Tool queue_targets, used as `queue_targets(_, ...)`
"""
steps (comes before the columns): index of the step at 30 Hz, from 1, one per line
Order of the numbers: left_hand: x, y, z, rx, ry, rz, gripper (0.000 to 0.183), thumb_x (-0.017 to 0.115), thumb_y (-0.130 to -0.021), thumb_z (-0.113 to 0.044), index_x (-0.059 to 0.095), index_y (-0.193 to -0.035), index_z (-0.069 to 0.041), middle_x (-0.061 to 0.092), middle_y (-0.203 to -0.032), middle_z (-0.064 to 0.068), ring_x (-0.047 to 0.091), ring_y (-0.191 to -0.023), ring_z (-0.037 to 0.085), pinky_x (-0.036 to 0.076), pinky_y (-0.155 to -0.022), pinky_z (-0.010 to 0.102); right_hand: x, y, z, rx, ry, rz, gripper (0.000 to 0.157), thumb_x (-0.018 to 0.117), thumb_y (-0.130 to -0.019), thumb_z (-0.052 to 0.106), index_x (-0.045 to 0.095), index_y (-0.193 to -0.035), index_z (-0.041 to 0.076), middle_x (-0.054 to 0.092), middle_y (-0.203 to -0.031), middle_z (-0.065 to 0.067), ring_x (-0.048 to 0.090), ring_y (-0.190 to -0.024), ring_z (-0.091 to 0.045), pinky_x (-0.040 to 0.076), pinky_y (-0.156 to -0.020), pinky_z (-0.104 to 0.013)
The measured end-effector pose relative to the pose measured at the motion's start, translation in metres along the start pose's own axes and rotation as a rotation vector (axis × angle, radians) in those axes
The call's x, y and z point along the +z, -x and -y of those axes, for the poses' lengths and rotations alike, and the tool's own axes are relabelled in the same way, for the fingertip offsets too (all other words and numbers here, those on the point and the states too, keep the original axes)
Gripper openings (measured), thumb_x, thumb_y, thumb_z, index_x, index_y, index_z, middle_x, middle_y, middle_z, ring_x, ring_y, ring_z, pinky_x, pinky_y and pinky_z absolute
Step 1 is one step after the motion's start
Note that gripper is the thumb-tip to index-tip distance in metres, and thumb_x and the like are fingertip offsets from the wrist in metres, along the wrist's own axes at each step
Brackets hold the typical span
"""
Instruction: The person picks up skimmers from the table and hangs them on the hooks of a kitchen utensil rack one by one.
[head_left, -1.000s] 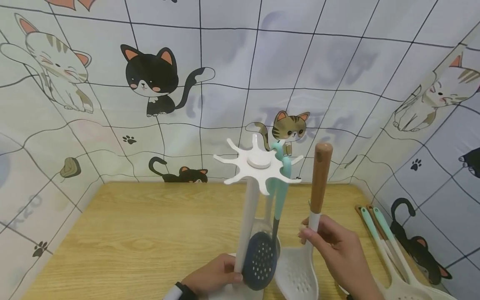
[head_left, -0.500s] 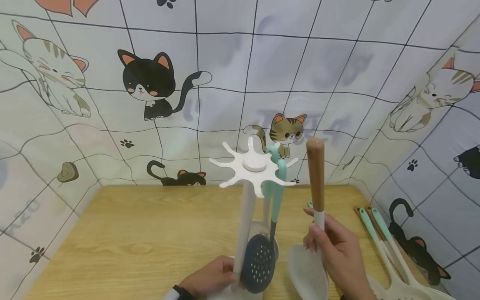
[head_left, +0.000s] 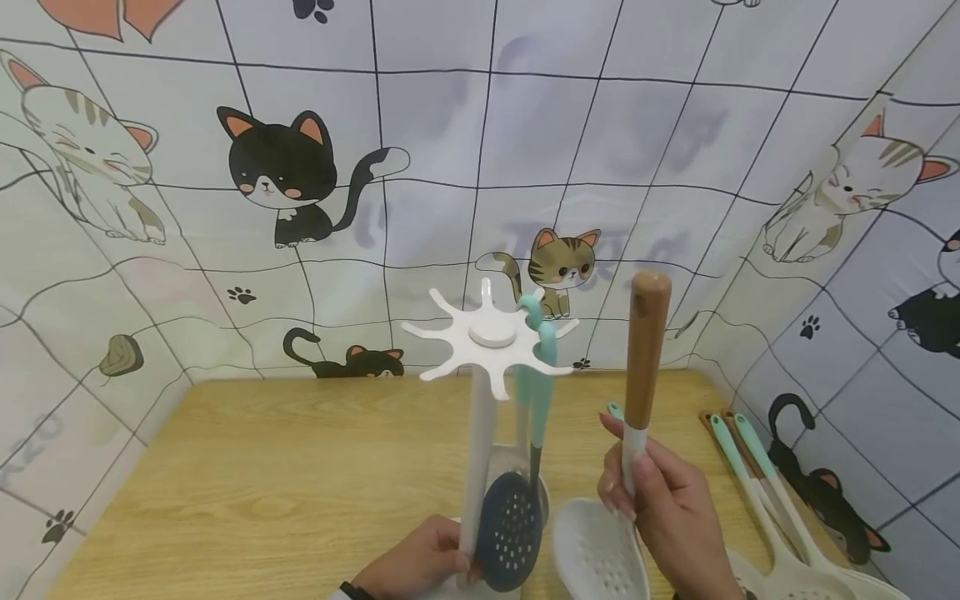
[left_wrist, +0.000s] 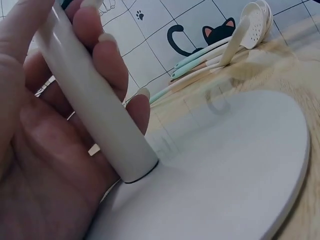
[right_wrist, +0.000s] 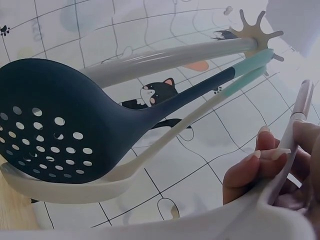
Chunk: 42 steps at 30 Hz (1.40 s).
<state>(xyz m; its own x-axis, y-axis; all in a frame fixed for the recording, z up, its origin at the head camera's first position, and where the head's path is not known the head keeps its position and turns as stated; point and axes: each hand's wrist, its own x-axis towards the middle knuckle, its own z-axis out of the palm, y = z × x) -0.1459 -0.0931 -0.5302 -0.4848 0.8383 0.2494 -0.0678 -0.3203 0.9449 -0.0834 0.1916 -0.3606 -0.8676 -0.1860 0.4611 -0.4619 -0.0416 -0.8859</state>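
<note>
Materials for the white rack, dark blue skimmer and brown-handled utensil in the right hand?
White rack: probably plastic, low gloss; soft highlight along its smooth pole. Coated metal possible.
Dark blue skimmer: likely nylon or silicone, matte; uniform colour, no metallic glint.
Utensil's brown handle: satin, wood or wood-look plastic; warm tone, grain unclear. Its white head: likely silicone or nylon; smooth, non-metallic.

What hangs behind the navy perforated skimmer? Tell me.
Behind the navy skimmer, a mint-handled cream utensil hangs from the white rack; its neck and bowl edge show. The navy skimmer hides most of the bowl, so any holes cannot be confirmed.
</note>
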Motion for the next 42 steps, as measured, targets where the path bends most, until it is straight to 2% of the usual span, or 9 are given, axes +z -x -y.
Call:
queue_targets(11, 0.0, 0.001, 0.0, 0.028, -0.053, -0.077, 0.048, 0.065, -0.098, -0.022, 0.056, -0.095, 0.025, 0.051, -0.088, 0.039, 0.062, -0.091, 0.002, 0.052, -0.088, 0.024, 0.005, 0.004, 0.001, 0.0, 0.022, 0.019, 0.04, 0.03, -0.108, -0.004, 0.053, -0.14, 0.0, 0.051, -0.082, -0.002, 0.044, -0.066, -0.024, 0.043, -0.057, -0.037)
queue_targets(16, 0.002, 0.001, 0.0, -0.024, -0.018, -0.129, 0.048, 0.068, -0.095, -0.02, 0.056, -0.095, 0.026, 0.07, -0.088, 0.011, 0.063, -0.093, 0.004, 0.053, -0.09, 0.024, 0.006, 0.005, 0.002, 0.006, 0.047, -0.02, 0.036, 0.035, -0.107, -0.004, 0.055, -0.137, -0.002, 0.052, -0.081, -0.002, 0.046, -0.067, -0.022, 0.044, -0.058, -0.036)
queue_targets(18, 0.003, 0.001, 0.0, -0.033, -0.026, -0.152, 0.046, 0.068, -0.094, -0.02, 0.057, -0.096, 0.025, 0.072, -0.089, 0.01, 0.063, -0.093, 0.004, 0.053, -0.091, 0.025, 0.006, 0.006, 0.002, 0.001, 0.073, -0.04, 0.034, 0.036, -0.107, -0.004, 0.055, -0.136, -0.004, 0.053, -0.081, -0.001, 0.047, -0.066, -0.021, 0.045, -0.058, -0.035)
queue_targets(20, 0.003, 0.0, 0.0, -0.023, -0.059, -0.167, 0.042, 0.068, -0.094, -0.019, 0.061, -0.097, 0.023, 0.069, -0.09, 0.02, 0.064, -0.092, 0.005, 0.053, -0.09, 0.025, 0.006, 0.006, 0.004, -0.005, 0.093, -0.058, 0.033, 0.038, -0.106, -0.004, 0.056, -0.134, -0.006, 0.053, -0.08, 0.0, 0.048, -0.066, -0.021, 0.046, -0.059, -0.035)
queue_targets(23, 0.003, -0.001, 0.0, -0.031, -0.089, -0.184, 0.04, 0.067, -0.095, -0.021, 0.065, -0.102, 0.018, 0.069, -0.092, 0.024, 0.064, -0.092, 0.005, 0.052, -0.09, 0.026, 0.006, 0.007, 0.006, -0.007, 0.117, -0.068, 0.033, 0.039, -0.106, -0.004, 0.057, -0.133, -0.005, 0.055, -0.081, 0.002, 0.048, -0.067, -0.02, 0.047, -0.06, -0.033)
queue_targets(26, 0.005, -0.001, -0.002, -0.041, -0.1, -0.198, 0.041, 0.067, -0.095, -0.024, 0.066, -0.106, 0.015, 0.074, -0.094, 0.018, 0.065, -0.093, 0.004, 0.052, -0.089, 0.025, 0.006, 0.007, 0.007, 0.011, 0.109, -0.074, 0.033, 0.039, -0.106, -0.004, 0.059, -0.132, -0.002, 0.056, -0.082, 0.002, 0.05, -0.068, -0.019, 0.048, -0.06, -0.033)
queue_targets(29, 0.006, -0.002, -0.004, -0.057, -0.102, -0.216, 0.04, 0.068, -0.094, -0.022, 0.066, -0.107, 0.016, 0.078, -0.095, 0.0, 0.066, -0.093, 0.004, 0.051, -0.087, 0.024, 0.007, 0.007, 0.007, 0.002, 0.095, -0.072, 0.033, 0.039, -0.106, -0.005, 0.058, -0.133, -0.003, 0.055, -0.081, 0.001, 0.05, -0.069, -0.019, 0.049, -0.061, -0.033)
queue_targets(35, 0.008, -0.004, -0.004, -0.089, -0.118, -0.266, 0.031, 0.068, -0.094, -0.015, 0.068, -0.108, 0.013, 0.078, -0.099, -0.006, 0.065, -0.09, 0.003, 0.051, -0.082, 0.021, 0.008, 0.007, 0.006, -0.052, 0.065, -0.081, 0.031, 0.04, -0.104, -0.008, 0.057, -0.131, -0.007, 0.054, -0.081, -0.002, 0.05, -0.069, -0.02, 0.048, -0.06, -0.034)
queue_targets(42, 0.012, -0.007, -0.002, -0.113, -0.128, -0.33, 0.033, 0.07, -0.094, -0.017, 0.069, -0.109, 0.012, 0.077, -0.098, -0.014, 0.062, -0.086, 0.002, 0.051, -0.079, 0.019, 0.007, 0.007, 0.006, -0.017, 0.044, -0.103, 0.032, 0.043, -0.103, -0.009, 0.059, -0.131, -0.007, 0.059, -0.083, 0.002, 0.054, -0.07, -0.018, 0.049, -0.06, -0.032)
